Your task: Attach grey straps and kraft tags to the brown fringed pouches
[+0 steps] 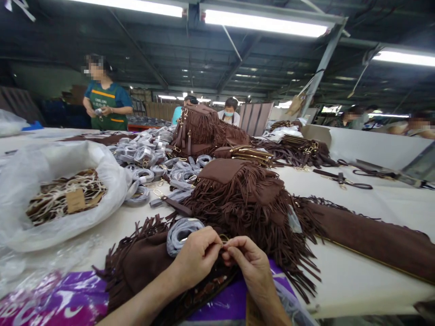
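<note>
My left hand (200, 253) and my right hand (249, 260) meet above a dark brown fringed bag (142, 262), thumbs and fingertips pinched together. A small gold ring (224, 237) shows between the fingertips; whatever thin piece they pinch is too small to make out. Beside my left hand, a wrapped strap coil (185, 233) in greyish plastic rests on the bag. A brown tag (253, 312) shows partly under my right forearm. Right behind my hands is a heap of brown fringed bags (238, 190), with a strap with a gold clasp (173, 203) at its left.
At left stands a clear plastic bag (115, 181) of tags with white strings (74, 199). Behind it are several wrapped straps (146, 154). A flat fringed piece (370, 235) lies at right on the white table (356, 280). A co-worker in a green apron (107, 104) stands back left.
</note>
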The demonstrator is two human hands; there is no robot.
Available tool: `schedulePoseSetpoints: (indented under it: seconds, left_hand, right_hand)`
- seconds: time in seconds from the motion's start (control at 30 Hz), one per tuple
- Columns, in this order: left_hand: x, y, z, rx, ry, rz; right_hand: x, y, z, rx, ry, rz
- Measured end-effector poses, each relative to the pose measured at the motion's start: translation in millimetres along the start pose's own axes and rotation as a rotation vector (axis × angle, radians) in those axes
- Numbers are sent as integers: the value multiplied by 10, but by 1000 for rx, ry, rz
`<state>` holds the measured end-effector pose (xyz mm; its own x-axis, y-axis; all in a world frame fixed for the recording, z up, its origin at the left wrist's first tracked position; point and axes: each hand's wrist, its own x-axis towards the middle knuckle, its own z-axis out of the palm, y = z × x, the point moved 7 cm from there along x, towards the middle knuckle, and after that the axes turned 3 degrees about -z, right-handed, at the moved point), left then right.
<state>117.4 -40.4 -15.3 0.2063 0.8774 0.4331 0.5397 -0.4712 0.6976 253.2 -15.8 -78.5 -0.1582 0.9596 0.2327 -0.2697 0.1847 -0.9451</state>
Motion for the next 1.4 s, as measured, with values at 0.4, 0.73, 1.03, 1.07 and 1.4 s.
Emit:
schedulePoseSetpoints:
  seconds: [0.4, 0.73, 1.03, 1.07, 1.4]
  left_hand:
    - [-34, -5, 29, 3, -25, 2]
    - [-56, -12, 72, 63, -42, 18]
    - [-83, -94, 149, 95, -39, 26]
    - [-79, -74, 119, 79, -58, 23]
    - [-615, 124, -379, 489, -357, -209]
  right_hand:
    - [-12, 7, -16, -89, -11, -18]
    - [-4, -50, 35, -185, -75, -81]
    - [-4, -92, 103, -293, -122, -126]
    - [11, -110, 92, -295, -132, -90]
    - [542, -698, 1109, -1255, -570, -289]
